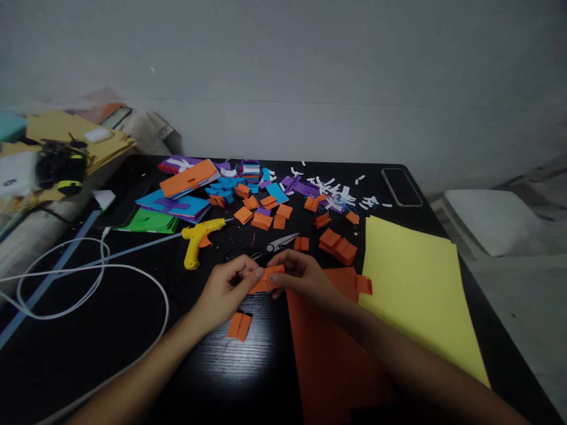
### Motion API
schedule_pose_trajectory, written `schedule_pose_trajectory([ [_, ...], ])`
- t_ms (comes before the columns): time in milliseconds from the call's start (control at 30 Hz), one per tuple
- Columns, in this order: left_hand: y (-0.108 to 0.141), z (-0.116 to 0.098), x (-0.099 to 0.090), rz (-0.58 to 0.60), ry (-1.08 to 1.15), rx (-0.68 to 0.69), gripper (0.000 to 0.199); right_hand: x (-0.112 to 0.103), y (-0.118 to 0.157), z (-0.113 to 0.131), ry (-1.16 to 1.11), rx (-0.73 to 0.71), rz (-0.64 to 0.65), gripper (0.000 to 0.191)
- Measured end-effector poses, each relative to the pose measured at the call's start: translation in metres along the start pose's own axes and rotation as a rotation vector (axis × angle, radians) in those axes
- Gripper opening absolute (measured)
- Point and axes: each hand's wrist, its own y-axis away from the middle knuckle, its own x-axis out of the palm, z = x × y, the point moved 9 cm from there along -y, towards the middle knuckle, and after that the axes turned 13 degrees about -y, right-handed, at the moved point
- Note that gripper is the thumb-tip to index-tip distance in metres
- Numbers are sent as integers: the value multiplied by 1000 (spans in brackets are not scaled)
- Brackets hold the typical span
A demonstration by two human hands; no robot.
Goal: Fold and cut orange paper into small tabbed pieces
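Between my two hands is a small folded piece of orange paper, held above the dark tabletop. My left hand pinches its left end with thumb and fingers. At the right end, my right hand grips it the same way. Another folded orange piece lies on the table just below my left hand. Beneath my right forearm rests a large orange sheet. Scissors lie just beyond my hands, their handles partly hidden. A small stack of folded orange pieces sits past my right hand.
A yellow glue gun lies left of the scissors. Yellow sheets cover the right side, with a phone behind. White scraps and coloured folded papers spread across the back. A white cable loops at left.
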Motion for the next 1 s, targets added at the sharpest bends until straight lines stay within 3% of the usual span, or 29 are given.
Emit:
schedule_pose_trajectory([
  [167, 0, 4, -5, -81, 67, -13, 21, 3, 0, -1, -74, 2, 53, 39],
  [300, 0, -10, -16, -144, -68, 126, 21, -1, 1, 6, 5, -76, 33, 42],
  [467, 4, -23, -8, -52, -167, 290, 16, -4, -1, 9, 70, -150, 8, 44],
  [733, 6, -18, 0, -49, -197, 272, 9, -14, 4, 14, 280, -244, -158, 23],
  [900, 6, -27, -4, -73, -192, 317, 11, -9, 10, 28, 428, -384, -170, 18],
  [1000, 8, -33, -4, -61, -198, 370, 12, -6, 10, 26, 424, -357, -143, 17],
])
